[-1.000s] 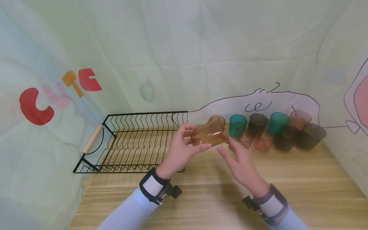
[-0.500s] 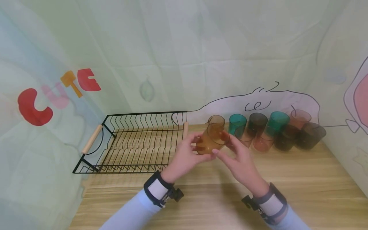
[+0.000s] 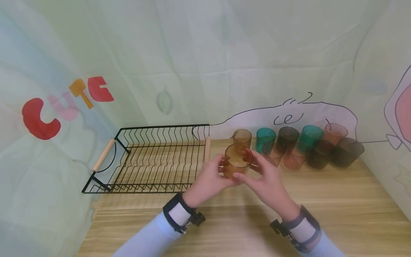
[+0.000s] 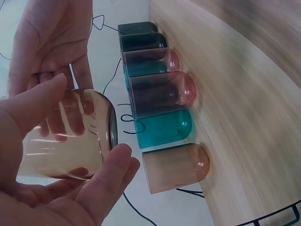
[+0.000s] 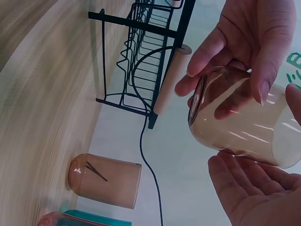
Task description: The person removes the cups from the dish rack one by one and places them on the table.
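A clear amber tumbler is held above the table between both hands, its open rim upward. My left hand grips its left side, thumb in front and fingers around it. My right hand holds the right side, with the thumb at the front and fingers behind. In the left wrist view the left thumb lies along the tumbler. The right wrist view shows the right fingers beneath the tumbler. A second amber tumbler stands upright on the table just behind.
A black wire dish rack with wooden handles stands at left. Right of the hands, several tumblers stand close together: teal, smoky grey, and pink. A printed curtain hangs behind the wooden table.
The held tumbler has turned from lying sideways to upright, rim facing up, and has come slightly lower. My left hand has shifted right and down with it; the right hand has barely moved.
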The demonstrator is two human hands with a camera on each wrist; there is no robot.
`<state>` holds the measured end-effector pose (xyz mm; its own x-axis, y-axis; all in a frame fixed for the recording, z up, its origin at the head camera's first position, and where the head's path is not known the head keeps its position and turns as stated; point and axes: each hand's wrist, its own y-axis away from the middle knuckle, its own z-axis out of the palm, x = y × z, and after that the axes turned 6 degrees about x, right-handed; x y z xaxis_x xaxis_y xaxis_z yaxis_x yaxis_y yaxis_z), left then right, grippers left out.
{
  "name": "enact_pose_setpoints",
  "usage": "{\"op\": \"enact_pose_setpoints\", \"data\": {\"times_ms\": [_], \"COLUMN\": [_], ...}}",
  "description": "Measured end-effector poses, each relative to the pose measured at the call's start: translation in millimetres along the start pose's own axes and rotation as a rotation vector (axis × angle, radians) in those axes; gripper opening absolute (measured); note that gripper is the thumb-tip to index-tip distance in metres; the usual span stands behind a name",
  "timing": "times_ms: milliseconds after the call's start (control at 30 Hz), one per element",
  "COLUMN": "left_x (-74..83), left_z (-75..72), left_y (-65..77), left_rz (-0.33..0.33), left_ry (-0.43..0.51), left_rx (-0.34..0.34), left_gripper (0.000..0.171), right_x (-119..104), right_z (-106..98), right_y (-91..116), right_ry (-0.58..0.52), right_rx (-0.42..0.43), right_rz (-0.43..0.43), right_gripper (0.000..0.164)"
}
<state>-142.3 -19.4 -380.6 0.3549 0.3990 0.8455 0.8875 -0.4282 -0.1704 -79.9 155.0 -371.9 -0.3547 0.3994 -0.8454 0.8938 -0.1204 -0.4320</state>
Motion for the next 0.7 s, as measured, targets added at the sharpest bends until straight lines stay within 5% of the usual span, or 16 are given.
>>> {"op": "enact_pose_setpoints", "data": {"times_ms": [500,700], "left_x": [-0.4,2.7], "left_z": [-10.0,-29.3], "left_y": [-1.5,-2.1], "left_rz": [0.039,0.059], "left_ry": [-0.117,-0.228], "left_rx": [-0.006,0.088], "left_gripper": [0.074,0.077], "right_x": [32.3,38.5], "right_z": [6.5,7.3], "right_y": [-7.6,-12.1], "right_ry": [0.001,-0.003], "right_rx": [0.030,0.083], "right_rz": [-0.062,-0.054], "right_gripper": [0.073,0.072]}}
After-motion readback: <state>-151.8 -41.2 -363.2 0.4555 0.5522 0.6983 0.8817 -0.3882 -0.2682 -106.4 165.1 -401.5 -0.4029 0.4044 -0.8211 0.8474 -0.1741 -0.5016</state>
